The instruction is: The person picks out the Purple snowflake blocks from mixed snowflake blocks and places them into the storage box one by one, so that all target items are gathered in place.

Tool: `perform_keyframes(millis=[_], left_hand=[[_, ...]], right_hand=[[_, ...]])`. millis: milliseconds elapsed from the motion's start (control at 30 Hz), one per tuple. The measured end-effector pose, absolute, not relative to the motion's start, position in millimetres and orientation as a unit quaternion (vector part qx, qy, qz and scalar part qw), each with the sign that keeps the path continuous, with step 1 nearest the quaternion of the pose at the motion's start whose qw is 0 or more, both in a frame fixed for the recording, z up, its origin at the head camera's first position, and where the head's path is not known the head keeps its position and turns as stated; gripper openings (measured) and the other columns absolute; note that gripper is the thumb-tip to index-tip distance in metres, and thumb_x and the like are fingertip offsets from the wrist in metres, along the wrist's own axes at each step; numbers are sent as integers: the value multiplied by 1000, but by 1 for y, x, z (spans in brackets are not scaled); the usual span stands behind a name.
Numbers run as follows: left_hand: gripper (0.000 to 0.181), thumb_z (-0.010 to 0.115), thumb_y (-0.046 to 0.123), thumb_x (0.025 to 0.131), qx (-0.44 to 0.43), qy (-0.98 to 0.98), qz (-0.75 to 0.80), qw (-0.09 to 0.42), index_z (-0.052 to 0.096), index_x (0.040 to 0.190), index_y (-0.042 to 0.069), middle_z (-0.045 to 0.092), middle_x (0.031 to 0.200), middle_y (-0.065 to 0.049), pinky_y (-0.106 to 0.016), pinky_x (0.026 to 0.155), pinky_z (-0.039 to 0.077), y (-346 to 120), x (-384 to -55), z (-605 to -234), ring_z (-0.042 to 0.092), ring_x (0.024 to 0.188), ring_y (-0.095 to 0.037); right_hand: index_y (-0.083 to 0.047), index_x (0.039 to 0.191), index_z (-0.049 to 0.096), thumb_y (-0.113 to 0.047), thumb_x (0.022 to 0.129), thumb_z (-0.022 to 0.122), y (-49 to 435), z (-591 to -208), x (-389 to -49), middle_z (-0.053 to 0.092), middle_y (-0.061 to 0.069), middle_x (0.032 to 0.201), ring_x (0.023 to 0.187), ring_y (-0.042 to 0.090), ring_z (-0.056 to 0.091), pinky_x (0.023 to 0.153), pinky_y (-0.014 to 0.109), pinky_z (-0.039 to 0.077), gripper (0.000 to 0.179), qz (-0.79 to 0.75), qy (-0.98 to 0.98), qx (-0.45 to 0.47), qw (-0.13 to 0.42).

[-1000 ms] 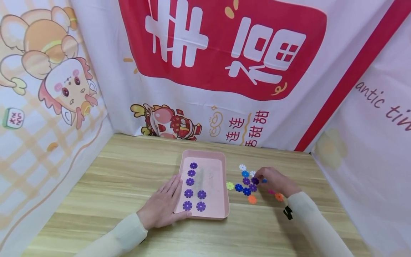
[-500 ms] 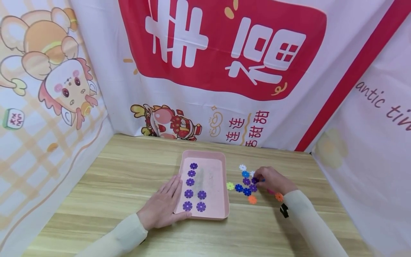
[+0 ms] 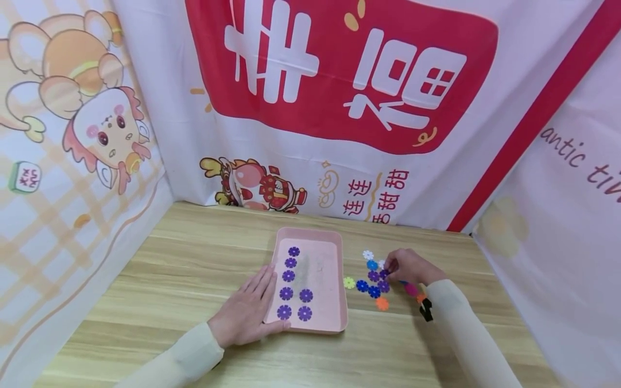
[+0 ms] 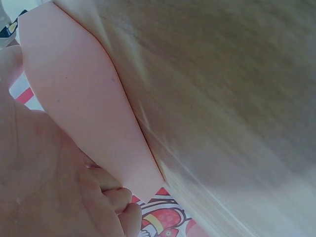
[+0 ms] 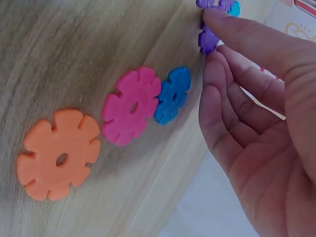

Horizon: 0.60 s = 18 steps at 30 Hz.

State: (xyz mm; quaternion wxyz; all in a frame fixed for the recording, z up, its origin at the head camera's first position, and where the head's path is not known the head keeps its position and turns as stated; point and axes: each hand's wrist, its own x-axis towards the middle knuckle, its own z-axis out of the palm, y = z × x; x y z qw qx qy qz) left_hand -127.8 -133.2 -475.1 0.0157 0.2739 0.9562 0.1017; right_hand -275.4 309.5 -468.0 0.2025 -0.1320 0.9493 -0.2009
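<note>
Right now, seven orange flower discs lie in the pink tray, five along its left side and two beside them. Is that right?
Only the colour is wrong: the head view shows seven purple flower discs in the pink tray, five along its left side, two beside them.

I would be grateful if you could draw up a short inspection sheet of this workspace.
Surface: light wood-grain tabletop.
Job's things: pink tray with seven purple flower-shaped discs, five in the left column and two in the right; loose discs in white, blue, purple, yellow-green, orange and pink lie right of the tray.
Clutter: nothing seen.
Hands: left hand rests against the tray's left side; right hand pinches a purple disc among the loose ones.
Cables: nothing seen.
Surroundings: printed fabric with a red panel behind; cartoon print on the left.
</note>
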Motion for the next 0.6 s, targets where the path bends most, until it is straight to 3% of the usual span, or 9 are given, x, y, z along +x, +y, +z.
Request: perform_keyframes(millis=[400,600], left_hand=[[111,49,78,97,272,957,103,24,27,163,-8,18,174,-28,-56,132,28,-132,-127,-474,22,162,-44],[109,51,76,97,274,956,99,15,28,162,-9,20,173,-29,-56,131,29,-133,-127,-474,23,162,-44]], right_hand=[[-11,101,73,-13,88,87,315,-465,-272,72,1,96,88,17,63,81,32,59,18,-212,945,-132,209],[-13,96,75,-12,91,84,315,-461,-272,72,-1,93,85,16,63,79,32,58,11,-211,945,-143,205]])
